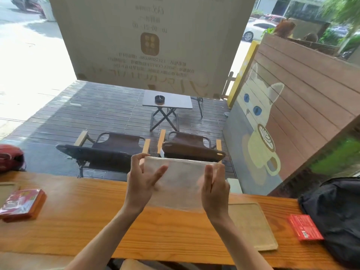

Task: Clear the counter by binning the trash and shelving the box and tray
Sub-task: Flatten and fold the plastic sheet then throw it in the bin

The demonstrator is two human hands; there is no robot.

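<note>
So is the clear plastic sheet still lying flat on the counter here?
No, both the left hand and the right hand hold the clear plastic sheet up above the wooden counter.

On the counter [78, 221], a tray [253, 227] lies centre-right, one box [21, 203] far left, another box [304, 227] far right.

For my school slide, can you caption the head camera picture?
Both hands, left hand and right hand, hold a clear plastic sheet above the wooden counter.
</note>
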